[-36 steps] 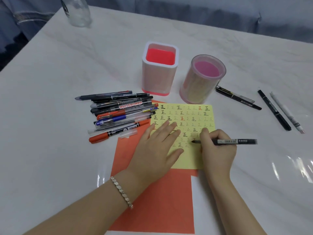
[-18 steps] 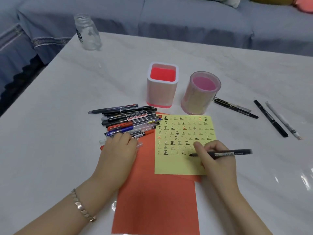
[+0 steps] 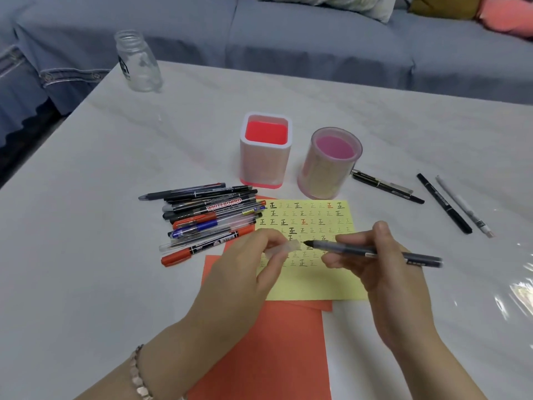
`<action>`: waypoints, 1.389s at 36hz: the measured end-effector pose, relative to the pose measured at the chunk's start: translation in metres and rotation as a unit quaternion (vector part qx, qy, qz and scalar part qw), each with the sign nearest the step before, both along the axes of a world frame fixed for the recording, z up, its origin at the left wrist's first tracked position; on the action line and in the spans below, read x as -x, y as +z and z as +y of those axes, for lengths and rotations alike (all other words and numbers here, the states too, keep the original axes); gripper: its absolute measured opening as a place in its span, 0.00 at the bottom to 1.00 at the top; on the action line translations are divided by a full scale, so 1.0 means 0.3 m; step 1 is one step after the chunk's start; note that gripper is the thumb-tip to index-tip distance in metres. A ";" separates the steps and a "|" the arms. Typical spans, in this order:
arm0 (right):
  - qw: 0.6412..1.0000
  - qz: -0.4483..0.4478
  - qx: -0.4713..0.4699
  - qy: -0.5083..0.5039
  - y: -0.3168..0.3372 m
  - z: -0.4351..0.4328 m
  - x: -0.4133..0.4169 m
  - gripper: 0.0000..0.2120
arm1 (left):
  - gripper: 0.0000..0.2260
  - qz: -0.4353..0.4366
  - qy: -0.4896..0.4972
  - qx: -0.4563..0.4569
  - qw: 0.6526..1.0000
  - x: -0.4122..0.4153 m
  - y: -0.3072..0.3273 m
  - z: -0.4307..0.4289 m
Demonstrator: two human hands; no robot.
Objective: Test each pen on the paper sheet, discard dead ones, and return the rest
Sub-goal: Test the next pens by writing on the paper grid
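A: Where's the black pen (image 3: 355, 250)?
B: Mid-frame, above the yellow sheet (image 3: 317, 284). The right hand (image 3: 386, 277) has its grip clamped round the barrel; the left hand (image 3: 249, 277) pinches the clear cap (image 3: 290, 246) just beside the tip.
A: Best approach?
B: Probably align cap and tip squarely, then push home.

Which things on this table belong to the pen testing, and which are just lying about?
Job: black pen in right hand, clear cap in left hand, yellow sheet, pen pile, loose pens, square holder, round holder.
Lying about: glass bottle, red paper.
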State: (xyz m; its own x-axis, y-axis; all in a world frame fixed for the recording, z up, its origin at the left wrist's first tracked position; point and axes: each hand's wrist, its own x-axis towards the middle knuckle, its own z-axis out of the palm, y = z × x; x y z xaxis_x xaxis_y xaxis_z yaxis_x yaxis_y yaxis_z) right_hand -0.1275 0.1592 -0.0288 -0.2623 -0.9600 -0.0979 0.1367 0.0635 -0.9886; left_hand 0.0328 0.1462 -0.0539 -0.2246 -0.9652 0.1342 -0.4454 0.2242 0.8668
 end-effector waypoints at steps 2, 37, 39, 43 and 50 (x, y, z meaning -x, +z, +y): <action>1.000 -0.003 0.002 -0.012 0.004 -0.001 0.011 0.19 | 0.13 -0.003 -0.001 0.006 1.000 0.005 0.004 0.002; 0.924 0.297 -0.060 0.233 -0.101 -0.122 0.248 0.10 | 0.05 -0.045 -0.092 -0.193 0.976 0.119 -0.003 -0.108; 0.881 0.442 -0.057 0.157 -0.155 -0.200 0.312 0.09 | 0.05 -0.175 -0.028 -0.070 0.982 0.072 -0.017 -0.100; 0.827 0.560 -0.046 -0.022 -0.172 -0.354 0.421 0.15 | 0.06 -0.232 0.033 0.056 0.970 -0.010 -0.057 -0.094; 0.690 0.709 -0.146 0.011 -0.235 -0.437 0.464 0.13 | 0.13 -0.291 0.086 0.156 0.940 -0.113 -0.149 -0.095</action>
